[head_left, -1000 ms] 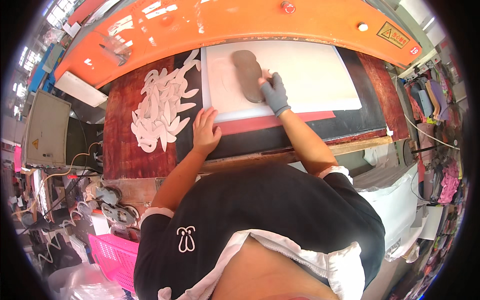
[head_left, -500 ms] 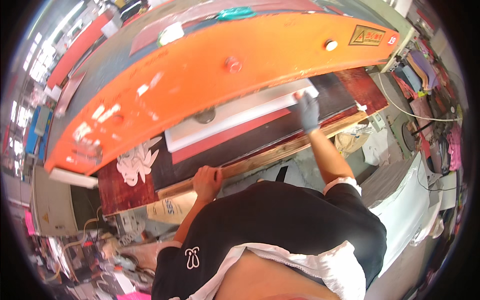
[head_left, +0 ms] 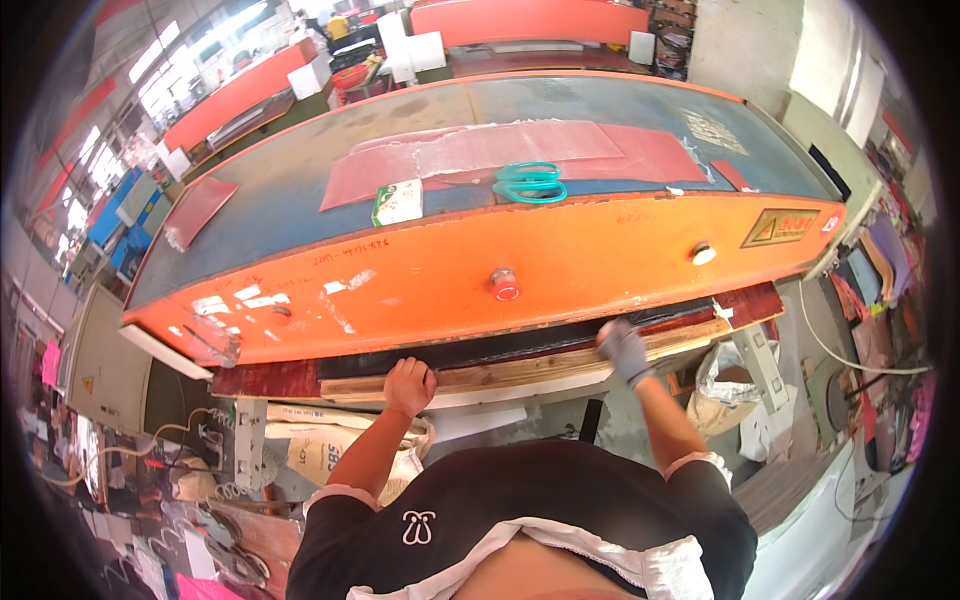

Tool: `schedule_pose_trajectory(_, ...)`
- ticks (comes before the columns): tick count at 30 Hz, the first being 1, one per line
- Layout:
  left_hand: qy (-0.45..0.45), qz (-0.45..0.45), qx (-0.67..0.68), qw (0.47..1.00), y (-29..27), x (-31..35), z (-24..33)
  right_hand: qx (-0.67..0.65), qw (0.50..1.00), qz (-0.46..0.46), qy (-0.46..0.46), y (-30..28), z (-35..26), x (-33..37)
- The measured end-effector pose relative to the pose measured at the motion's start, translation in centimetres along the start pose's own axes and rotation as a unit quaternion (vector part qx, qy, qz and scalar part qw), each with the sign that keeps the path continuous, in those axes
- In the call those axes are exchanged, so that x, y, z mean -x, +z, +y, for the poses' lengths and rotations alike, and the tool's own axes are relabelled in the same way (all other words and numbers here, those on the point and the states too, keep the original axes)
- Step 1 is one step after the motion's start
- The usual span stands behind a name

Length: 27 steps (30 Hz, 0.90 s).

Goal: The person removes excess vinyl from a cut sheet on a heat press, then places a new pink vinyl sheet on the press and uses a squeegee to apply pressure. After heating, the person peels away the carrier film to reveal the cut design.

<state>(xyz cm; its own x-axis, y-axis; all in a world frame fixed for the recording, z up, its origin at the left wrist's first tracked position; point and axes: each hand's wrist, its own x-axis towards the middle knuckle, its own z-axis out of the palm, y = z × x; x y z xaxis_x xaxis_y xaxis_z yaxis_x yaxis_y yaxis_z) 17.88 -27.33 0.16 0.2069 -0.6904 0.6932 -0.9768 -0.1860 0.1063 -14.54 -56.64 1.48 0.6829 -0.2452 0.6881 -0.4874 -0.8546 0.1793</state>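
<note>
My left hand (head_left: 410,386) is bare, its fingers curled over the wooden front edge (head_left: 480,380) of a dark red board (head_left: 265,378). On my right hand (head_left: 624,352) is a grey glove; it is just above the same edge, farther right, its fingers smeared by motion. A black mat (head_left: 470,346) shows as a narrow strip on the board. The rest of the board is hidden under the orange front (head_left: 420,280) of a large press. A red push button (head_left: 504,284) and a white-topped button (head_left: 703,252) sit on that front.
Teal-handled scissors (head_left: 531,183), a small green and white box (head_left: 398,202) and pink sheets (head_left: 510,150) lie on top of the press. Paper sacks (head_left: 320,455) stand below the board at left, and another sack (head_left: 722,390) at right. A pale cable (head_left: 850,368) hangs at right.
The view has tilted up. The white and red sheets and the pale cutouts are now hidden beneath the press. My right hand has come back to the wooden edge; my left stays on it.
</note>
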Motion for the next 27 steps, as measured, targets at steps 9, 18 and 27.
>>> schedule_pose_trajectory(9,-0.117,-0.026,-0.008,0.993,0.6,1.3,0.8,-0.170,0.977,-0.093,0.092,-0.9,-4.9,-0.3)
schedule_pose_trajectory(18,-0.168,-0.086,0.055,0.980,-1.2,2.6,2.2,-0.214,0.966,-0.059,0.134,-1.7,-5.6,2.4)
schedule_pose_trajectory(27,-0.087,-0.104,0.061,0.989,-8.9,11.4,9.1,-0.228,0.938,-0.122,0.229,-11.4,-11.1,10.1)
